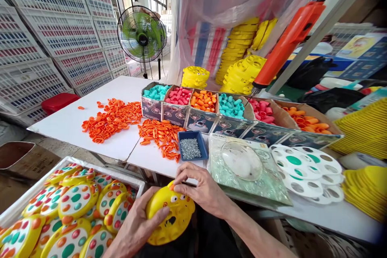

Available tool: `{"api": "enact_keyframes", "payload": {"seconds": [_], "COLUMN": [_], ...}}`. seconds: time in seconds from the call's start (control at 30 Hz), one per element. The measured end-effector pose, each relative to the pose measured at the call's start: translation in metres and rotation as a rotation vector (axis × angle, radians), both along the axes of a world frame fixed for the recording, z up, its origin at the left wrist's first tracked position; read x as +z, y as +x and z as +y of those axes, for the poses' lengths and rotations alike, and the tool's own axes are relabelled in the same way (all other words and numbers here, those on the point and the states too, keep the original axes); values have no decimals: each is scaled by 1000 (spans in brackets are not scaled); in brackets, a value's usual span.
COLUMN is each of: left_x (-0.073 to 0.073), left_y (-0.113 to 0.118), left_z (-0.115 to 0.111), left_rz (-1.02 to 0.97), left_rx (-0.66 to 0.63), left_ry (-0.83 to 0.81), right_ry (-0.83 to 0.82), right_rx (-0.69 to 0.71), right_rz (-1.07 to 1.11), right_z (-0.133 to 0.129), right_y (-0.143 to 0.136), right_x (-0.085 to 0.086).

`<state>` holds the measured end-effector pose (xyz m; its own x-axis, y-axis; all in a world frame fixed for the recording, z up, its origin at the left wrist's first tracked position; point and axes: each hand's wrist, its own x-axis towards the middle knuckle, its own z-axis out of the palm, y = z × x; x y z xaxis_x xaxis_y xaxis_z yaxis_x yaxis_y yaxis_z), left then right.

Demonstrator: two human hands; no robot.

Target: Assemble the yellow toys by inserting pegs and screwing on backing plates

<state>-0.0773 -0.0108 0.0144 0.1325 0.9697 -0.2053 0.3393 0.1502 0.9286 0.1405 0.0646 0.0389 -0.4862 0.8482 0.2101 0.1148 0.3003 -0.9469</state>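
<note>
A yellow plastic toy shell [178, 225] with painted eyes and hollow round sockets is held over my lap. My left hand [139, 215] grips its left side, thumb across the front. At the top edge of the shell, the fingers of my right hand [202, 189] pinch a small orange plastic piece [171, 187], mostly hidden by the fingertips. Just beyond my hands, a blue tray [193, 145] of small metal screws stands on the white table. Loose orange pieces [160, 135] like it lie heaped beside the tray.
Cardboard bins [199, 123] hold teal, pink and orange caps. An orange electric screwdriver [290, 44] hangs at the right. White perforated discs [302, 173] lie by a bagged sheet [244, 165]. Finished spotted toys [78, 199] fill a crate at left. A fan [142, 36] stands behind.
</note>
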Motion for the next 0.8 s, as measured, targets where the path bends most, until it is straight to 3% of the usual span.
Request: {"api": "enact_keyframes", "payload": {"seconds": [0.23,0.5,0.6,0.7,0.8], "left_x": [20,27,29,31,33], "left_y": [-2,3,1,-6,-11], "left_z": [-2,-4,0,2,2], "left_rz": [178,291,219,56,-72], "left_rx": [-158,-158,-188,-208,-210], "left_ry": [30,56,7,-72,-132], "right_ry": [-260,-132,-227,-335,-324], "right_rx": [169,58,76,187,254], "right_rz": [-113,-125,-90,-43,-46], "right_z": [-3,-15,-14,-11,-12], "right_y": [3,-2,1,9,17], "right_x": [14,10,4,4,10]}}
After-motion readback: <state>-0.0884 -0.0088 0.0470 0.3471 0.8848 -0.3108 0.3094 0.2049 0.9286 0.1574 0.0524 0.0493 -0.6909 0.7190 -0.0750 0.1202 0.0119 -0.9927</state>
